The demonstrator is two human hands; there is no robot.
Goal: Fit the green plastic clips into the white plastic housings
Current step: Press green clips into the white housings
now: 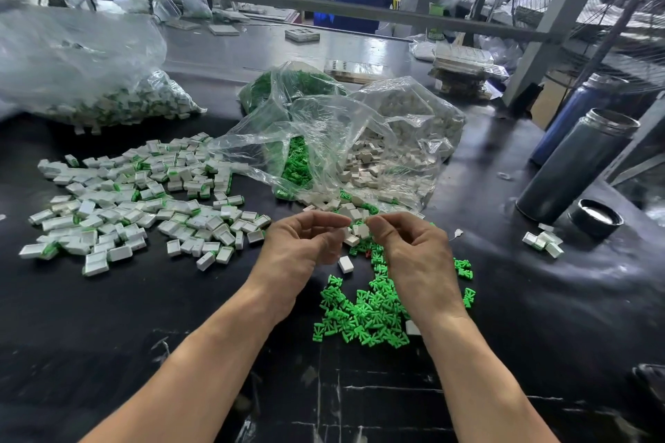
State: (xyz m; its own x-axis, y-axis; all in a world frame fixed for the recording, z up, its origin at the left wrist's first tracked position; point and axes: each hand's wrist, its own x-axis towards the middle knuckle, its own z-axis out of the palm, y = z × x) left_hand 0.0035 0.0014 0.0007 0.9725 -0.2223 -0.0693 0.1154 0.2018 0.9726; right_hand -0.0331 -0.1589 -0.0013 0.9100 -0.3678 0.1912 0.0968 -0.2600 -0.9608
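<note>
Both hands hover over the black desk [108,352] with fingers curled and fingertips nearly meeting: the left hand [300,250] and the right hand [406,252] each pinch toward a small part between them, but the part itself is hidden by the fingers, so I cannot tell what either holds. Far left, a big clear bag of assembled pieces [118,102] lies on the desk, and in front of it spreads a wide scatter of white plastic housings with green showing [136,205], reaching almost to the left hand. One loose white housing [345,264] lies on the desk just below the gap between the hands. Behind the hands, an open clear bag [324,140] spills green clips and white housings toward the fingers. Under and beside the right hand lies a heap of loose green plastic clips [363,313]. Farther right, a small cluster of white housings [543,243] sits near a black cap [595,219], with a dark steel flask [575,165] standing just behind and a blue bottle [575,111] beyond it.
</note>
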